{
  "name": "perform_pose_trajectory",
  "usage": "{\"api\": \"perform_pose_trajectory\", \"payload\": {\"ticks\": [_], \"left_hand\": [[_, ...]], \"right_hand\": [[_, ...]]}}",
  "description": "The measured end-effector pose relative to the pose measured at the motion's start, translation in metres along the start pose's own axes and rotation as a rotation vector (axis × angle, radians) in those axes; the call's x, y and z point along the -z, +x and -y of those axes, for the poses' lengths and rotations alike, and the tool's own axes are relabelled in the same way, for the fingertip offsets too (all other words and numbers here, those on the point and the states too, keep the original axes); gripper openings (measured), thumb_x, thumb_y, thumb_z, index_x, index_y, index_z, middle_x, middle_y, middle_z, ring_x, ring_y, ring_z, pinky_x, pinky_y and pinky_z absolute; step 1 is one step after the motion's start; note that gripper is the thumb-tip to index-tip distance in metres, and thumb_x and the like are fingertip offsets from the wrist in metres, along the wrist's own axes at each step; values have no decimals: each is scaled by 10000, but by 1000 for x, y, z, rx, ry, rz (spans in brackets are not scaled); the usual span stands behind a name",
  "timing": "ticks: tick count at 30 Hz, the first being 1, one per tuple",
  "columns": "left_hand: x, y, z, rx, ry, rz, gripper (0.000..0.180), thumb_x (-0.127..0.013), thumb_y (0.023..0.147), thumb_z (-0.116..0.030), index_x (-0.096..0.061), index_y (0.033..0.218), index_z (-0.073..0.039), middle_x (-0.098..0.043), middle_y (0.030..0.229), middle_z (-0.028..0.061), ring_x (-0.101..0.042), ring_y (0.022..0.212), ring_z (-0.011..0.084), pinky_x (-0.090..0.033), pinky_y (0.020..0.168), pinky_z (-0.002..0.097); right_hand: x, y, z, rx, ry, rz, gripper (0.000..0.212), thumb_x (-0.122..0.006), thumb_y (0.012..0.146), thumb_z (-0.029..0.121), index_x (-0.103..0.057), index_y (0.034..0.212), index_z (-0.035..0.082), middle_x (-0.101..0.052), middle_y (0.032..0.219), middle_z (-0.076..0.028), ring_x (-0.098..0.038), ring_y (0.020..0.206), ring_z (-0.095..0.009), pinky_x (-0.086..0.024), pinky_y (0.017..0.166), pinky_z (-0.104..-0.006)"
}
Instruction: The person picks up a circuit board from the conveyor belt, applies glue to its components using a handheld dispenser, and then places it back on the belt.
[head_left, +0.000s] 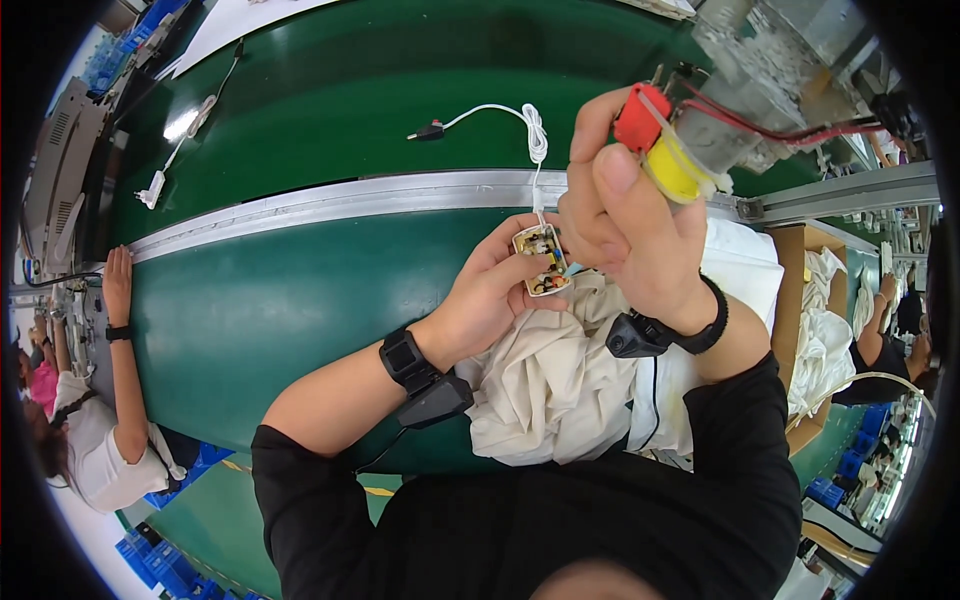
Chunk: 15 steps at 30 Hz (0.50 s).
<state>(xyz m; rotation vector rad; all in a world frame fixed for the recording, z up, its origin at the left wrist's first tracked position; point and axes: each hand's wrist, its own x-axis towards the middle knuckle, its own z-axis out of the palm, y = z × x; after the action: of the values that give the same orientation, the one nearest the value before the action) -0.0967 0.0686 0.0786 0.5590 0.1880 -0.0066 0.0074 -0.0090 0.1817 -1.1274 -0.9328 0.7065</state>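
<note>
My left hand (490,275) holds a small open white plastic case (541,285), with its thumb over one side. Inside it sits a circuit board (540,243) with small parts. A white cord (534,140), bundled farther along, runs from the case to a dark plug end (428,130). Raised at the right, my right hand (640,225) has its fingers closed at a wired grey device (725,120), crusted with pale residue. Red (643,117) and yellow (673,172) parts sit at its near end. A light-blue tip (573,269) shows beside the case, partly hidden by the right hand.
A metal rail (340,205) crosses the green bench (280,290). Another white cord with a plug (150,190) lies beyond it, far left. Beige cloth (550,385) bunches beneath my hands. A cardboard box (797,260) holds white material at right. A co-worker's hand (118,280) rests at left.
</note>
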Motion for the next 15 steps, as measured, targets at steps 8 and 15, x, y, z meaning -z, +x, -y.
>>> {"api": "perform_pose_trajectory", "payload": {"ticks": [8,15], "left_hand": [[2,0,0,2,-39,12,360,-411,879,-42,-378,1238,-41,-507,1102,78,-536,1012,148,-560,739,316],[0,1,1,27,-121,45,371,-402,909,-100,-330,1266,-29,-487,1163,99,-522,1080,202,-494,885,384]], "right_hand": [[0,-1,-2,-28,5,-29,270,-476,913,302,-390,988,57,-322,488,32,-255,381,-30,-217,365,-202],[-3,0,6,-31,3,-27,335,-468,920,348,-379,1026,43,-332,490,28,-257,384,-30,-212,370,-200]]}}
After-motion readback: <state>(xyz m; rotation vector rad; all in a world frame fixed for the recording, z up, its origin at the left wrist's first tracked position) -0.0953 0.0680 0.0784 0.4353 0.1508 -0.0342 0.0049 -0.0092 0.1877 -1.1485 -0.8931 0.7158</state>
